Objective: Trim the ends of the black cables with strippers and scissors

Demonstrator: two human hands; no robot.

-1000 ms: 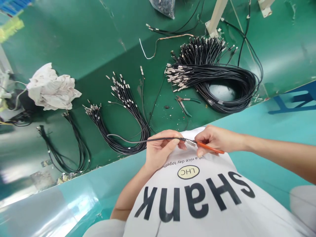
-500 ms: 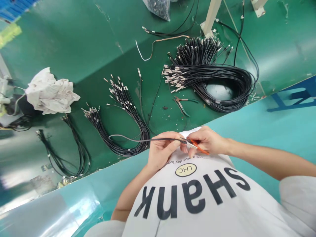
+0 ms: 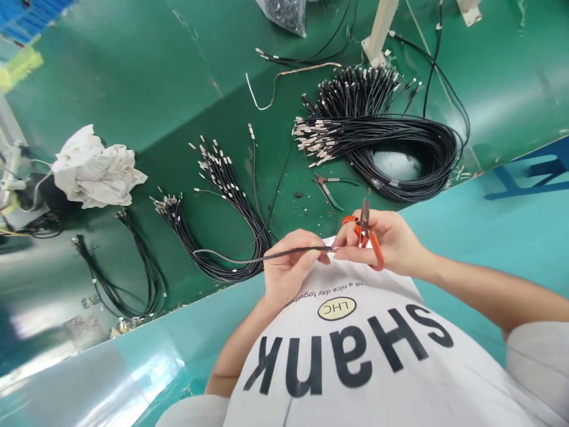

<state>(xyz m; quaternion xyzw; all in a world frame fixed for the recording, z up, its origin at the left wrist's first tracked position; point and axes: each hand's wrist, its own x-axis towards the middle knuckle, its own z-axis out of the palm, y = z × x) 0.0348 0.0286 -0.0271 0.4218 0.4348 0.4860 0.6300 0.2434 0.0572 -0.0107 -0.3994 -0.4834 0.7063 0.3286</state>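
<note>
My left hand (image 3: 291, 264) is closed round a black cable (image 3: 284, 252), pinching it near its end between thumb and fingers. The rest of that cable loops off to the left over a bundle. In my right hand (image 3: 391, 240) is a pair of orange-handled scissors (image 3: 365, 216), with the short metal blades pointing up, away from the cable. Its thumb and fingertips are at the cable's end, just right of my left hand. Whether they grip the tip is hard to make out. Both hands are in front of my shirt at the table's near edge.
Pliers (image 3: 329, 188) with green handles lie beyond my hands. A large coil of black cables (image 3: 413, 190) is at the right, a U-shaped cable bundle (image 3: 242, 213) at the left. Farther left are a white cloth (image 3: 98, 169) and another bundle (image 3: 151, 279). A table leg-like post (image 3: 381, 32) stands behind.
The scissors have swung from the cable's end to point upward in my right hand. My right fingertips have moved to the cable's end, while my left hand keeps its hold.
</note>
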